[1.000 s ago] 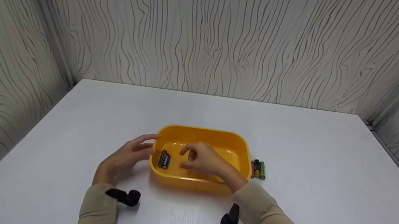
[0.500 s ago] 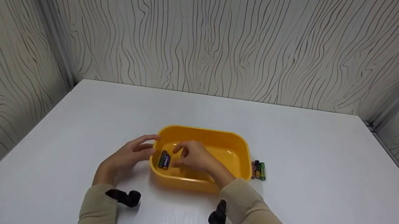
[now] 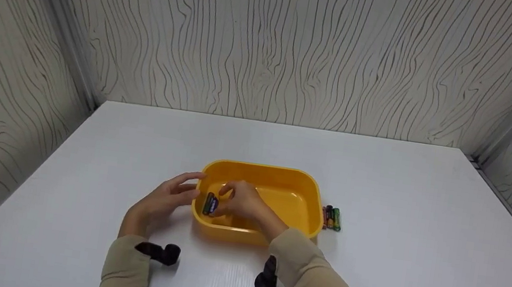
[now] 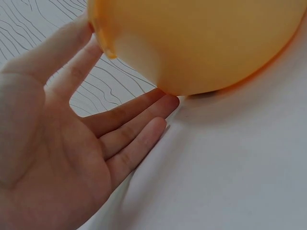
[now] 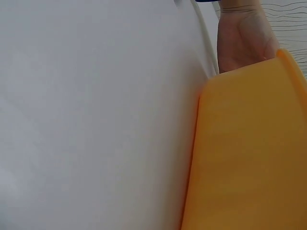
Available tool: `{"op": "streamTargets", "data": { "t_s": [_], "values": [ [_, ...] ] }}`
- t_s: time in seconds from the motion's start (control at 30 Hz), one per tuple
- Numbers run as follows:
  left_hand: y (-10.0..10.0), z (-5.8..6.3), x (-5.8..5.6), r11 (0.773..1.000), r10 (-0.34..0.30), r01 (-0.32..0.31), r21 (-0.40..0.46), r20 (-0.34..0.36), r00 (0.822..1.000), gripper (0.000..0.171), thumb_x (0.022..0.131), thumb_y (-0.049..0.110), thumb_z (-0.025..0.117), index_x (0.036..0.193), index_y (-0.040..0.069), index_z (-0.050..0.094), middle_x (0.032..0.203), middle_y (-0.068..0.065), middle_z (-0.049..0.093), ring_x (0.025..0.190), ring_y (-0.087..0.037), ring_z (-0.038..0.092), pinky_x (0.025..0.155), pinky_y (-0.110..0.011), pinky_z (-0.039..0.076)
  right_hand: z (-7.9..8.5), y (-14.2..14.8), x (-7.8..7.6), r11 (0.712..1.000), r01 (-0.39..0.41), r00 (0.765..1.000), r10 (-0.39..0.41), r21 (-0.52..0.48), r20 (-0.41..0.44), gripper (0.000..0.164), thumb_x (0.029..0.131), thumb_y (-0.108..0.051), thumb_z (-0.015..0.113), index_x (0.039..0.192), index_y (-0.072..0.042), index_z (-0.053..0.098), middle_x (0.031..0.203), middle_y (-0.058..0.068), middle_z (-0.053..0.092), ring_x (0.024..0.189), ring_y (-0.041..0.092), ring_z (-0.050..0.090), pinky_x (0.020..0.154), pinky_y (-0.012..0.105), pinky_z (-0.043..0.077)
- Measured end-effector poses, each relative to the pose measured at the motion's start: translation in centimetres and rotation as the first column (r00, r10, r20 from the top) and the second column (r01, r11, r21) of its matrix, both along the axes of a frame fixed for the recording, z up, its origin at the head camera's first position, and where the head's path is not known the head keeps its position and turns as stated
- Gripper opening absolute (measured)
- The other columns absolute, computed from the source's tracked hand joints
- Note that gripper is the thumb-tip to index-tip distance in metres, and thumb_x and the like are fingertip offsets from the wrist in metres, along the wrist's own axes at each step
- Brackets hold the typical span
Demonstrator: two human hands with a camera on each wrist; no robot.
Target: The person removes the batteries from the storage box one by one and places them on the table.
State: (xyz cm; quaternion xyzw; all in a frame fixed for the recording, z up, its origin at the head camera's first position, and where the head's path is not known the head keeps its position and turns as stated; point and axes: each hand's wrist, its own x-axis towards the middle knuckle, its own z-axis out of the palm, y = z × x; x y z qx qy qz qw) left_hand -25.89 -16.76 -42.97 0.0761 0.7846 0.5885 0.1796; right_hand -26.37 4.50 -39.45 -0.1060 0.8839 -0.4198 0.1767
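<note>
A yellow plastic box (image 3: 243, 235) stands on the white table. Against its left wall my left hand (image 3: 161, 205) rests its fingertips, the fingers nearly straight; the left wrist view shows the palm (image 4: 53, 158) facing the box's outer side. Inside the box, a dark green battery (image 3: 208, 203) and a purple-blue battery (image 3: 213, 205) lie side by side at the left end. My right hand (image 3: 246, 202) reaches into the box, thumb and index finger bent and apart at the purple-blue battery's two ends. Whether they touch it is hard to tell. The right wrist view hides the right hand.
Just outside the box's right wall, several batteries (image 3: 331, 217) lie in a row on the table (image 3: 402, 244). A wood-grain patterned panel (image 3: 270, 45) rises behind the table, with others at both sides. A black wrist camera (image 3: 265, 283) hangs from the right sleeve.
My right hand has moved left inside the box, up to the two batteries. The left hand, the box and the batteries have stayed in place.
</note>
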Motion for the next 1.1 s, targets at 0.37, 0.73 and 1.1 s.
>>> {"op": "streamTargets", "data": {
  "t_s": [0.37,0.73,1.1],
  "values": [
    [0.0,0.0,0.0,0.999,0.034,-0.034,0.006,0.041,0.999,0.047,0.09,0.046,0.063,0.135,0.038,0.05,0.149,-0.008,0.047,0.134,-0.029,0.049,0.119,-0.066,0.015,-0.6,-0.8,0.0,0.998,0.054,0.998,-0.054,-0.011,0.008,0.053,0.075,-0.012,0.082,0.122,-0.003,0.06,0.112,0.013,0.064,0.092,0.021,0.055,0.097,0.037,0.053],
    [0.1,0.0,0.0,1.0,0.012,-0.012,0.004,-0.009,1.0,0.048,0.094,0.039,0.059,0.14,0.031,0.047,0.149,-0.013,0.047,0.133,-0.031,0.05,0.118,-0.064,0.022,-0.7,-1.2,0.6,0.998,0.05,0.997,-0.049,-0.023,0.065,0.054,0.077,-0.006,0.079,0.127,-0.004,0.057,0.131,0.012,0.059,0.102,0.023,0.057,0.103,0.04,0.052],
    [0.2,0.2,0.2,1.0,0.019,-0.02,-0.007,-0.01,1.0,0.048,0.093,0.04,0.061,0.138,0.033,0.049,0.15,-0.011,0.047,0.138,-0.033,0.045,0.118,-0.066,0.019,-0.6,-1.1,1.0,1.0,0.03,0.999,-0.029,-0.008,0.046,0.044,0.08,-0.008,0.076,0.122,-0.006,0.061,0.122,0.011,0.063,0.095,0.021,0.06,0.094,0.038,0.057]
  ]
}}
